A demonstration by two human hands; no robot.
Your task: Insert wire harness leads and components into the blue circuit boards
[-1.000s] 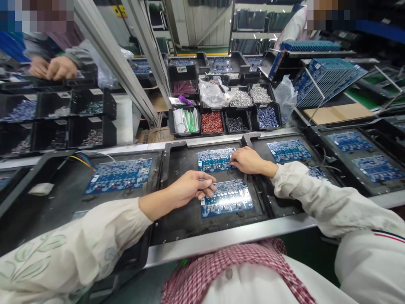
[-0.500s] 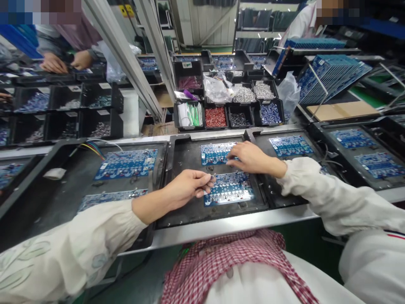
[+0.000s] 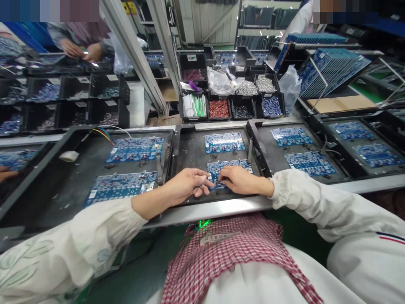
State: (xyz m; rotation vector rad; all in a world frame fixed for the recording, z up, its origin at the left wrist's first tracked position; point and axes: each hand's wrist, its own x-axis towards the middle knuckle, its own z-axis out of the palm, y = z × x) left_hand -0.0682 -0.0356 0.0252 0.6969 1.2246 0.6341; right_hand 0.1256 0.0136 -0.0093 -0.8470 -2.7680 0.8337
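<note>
A blue printed circuit board lies on the near side of a black fixture tray, with a second blue board beyond it. My left hand reaches the near board's left edge, its fingertips pinched on a small component too small to identify. My right hand rests over the same board, fingertips on its surface. Both hands nearly meet there and hide much of that board. White sleeves cover both my forearms.
Black bins of sorted components stand beyond the tray, beside a rack of stacked blue boards. Neighbouring trays hold more boards. A co-worker's hands work at the far left. A metal bench edge runs in front.
My right hand has moved from the far board down onto the near board, closer to my left hand. The whole view has shifted, with the tray sitting higher in the picture.
</note>
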